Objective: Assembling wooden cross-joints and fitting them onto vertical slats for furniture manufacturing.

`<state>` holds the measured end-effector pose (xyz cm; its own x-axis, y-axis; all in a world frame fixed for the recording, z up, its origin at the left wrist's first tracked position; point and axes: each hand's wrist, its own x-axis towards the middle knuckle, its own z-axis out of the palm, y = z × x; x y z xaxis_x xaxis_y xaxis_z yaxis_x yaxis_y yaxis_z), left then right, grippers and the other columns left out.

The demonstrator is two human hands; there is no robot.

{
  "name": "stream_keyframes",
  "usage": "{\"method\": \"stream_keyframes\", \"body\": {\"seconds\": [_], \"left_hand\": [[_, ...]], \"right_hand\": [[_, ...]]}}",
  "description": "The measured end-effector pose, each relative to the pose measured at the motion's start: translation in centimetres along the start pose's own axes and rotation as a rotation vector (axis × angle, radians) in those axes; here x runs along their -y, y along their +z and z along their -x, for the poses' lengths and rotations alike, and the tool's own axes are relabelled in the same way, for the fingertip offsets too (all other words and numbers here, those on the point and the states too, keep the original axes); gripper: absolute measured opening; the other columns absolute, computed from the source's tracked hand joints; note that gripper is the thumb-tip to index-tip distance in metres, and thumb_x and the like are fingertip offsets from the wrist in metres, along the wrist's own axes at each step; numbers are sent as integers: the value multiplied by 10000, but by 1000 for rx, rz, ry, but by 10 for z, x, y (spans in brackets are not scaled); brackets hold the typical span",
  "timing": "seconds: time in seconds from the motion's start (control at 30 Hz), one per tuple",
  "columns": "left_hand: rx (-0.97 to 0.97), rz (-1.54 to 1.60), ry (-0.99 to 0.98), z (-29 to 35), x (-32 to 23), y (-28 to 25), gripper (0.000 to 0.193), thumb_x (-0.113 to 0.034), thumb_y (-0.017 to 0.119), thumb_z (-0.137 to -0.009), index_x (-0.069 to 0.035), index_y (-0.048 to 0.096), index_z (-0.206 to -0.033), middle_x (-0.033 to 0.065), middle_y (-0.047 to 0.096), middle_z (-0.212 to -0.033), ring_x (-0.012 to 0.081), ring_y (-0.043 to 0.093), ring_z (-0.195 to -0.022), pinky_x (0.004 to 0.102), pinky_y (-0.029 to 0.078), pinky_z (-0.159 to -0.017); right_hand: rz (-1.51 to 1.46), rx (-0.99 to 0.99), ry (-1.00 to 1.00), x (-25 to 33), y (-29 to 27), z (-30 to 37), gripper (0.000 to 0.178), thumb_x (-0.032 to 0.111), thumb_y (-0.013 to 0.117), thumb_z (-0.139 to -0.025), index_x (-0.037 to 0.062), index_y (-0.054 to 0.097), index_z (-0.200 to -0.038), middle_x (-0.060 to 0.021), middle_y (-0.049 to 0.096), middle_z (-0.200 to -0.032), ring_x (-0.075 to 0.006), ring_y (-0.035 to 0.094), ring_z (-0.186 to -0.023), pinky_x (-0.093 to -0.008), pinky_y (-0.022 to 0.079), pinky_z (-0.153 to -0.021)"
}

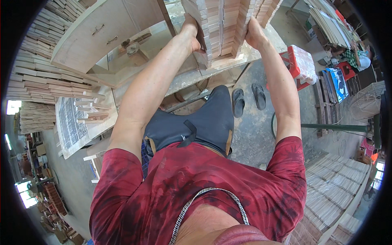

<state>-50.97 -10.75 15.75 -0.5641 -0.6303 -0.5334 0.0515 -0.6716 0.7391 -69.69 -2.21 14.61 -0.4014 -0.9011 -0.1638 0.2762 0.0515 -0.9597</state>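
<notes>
At the top of the view, a tall block of stacked pale wooden strips [226, 30] stands on the workbench [241, 56]. Both my arms reach forward to it. My left hand [191, 33] grips its left side, with most of the fingers hidden behind the wood. On the opposite side, my right hand [255, 34] is pressed against the stack, its fingertips also out of sight. The strips lie closely layered, with their ends showing as stepped edges.
A curved wooden panel [98, 30] stands left of the bench. Long wooden strips [45, 77] are piled at far left. To the right are a red stool [300, 65] wrapped in plastic and dark sandals [238, 102] on the floor. A person [361, 59] is at far right.
</notes>
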Motion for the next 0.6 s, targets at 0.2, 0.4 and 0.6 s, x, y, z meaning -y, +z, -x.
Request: {"method": "stream_keyframes", "body": {"seconds": [0.2, 0.4, 0.6], "left_hand": [[2, -55, 26, 7, 4, 6, 884, -796, 284, -933, -118, 535, -1442, 201, 498, -1489, 440, 426, -1360, 783, 258, -1006], [8, -40, 20, -5, -2, 4, 912, -813, 264, -928, -107, 546, -1431, 224, 500, -1481, 449, 441, -1348, 791, 257, -1011], [-38, -2, 13, 18, 0, 12, 954, -840, 203, -923, -122, 521, -1464, 217, 484, -1504, 447, 421, -1377, 791, 286, -1005]], "right_hand": [[-29, 18, -29, -10, -10, -6, 511, 351, 340, -1086, 41, 412, -1485, -101, 504, -1467, -241, 470, -1360, -419, 369, -1167], [-21, 22, -5, -8, -11, -18, 507, 364, 337, -1089, 58, 417, -1485, -96, 514, -1458, -243, 491, -1342, -434, 397, -1143], [-91, 104, 78, -11, -27, -31, 567, 459, 355, -1085, 79, 416, -1501, -75, 515, -1465, -224, 493, -1341, -402, 422, -1105]]}}
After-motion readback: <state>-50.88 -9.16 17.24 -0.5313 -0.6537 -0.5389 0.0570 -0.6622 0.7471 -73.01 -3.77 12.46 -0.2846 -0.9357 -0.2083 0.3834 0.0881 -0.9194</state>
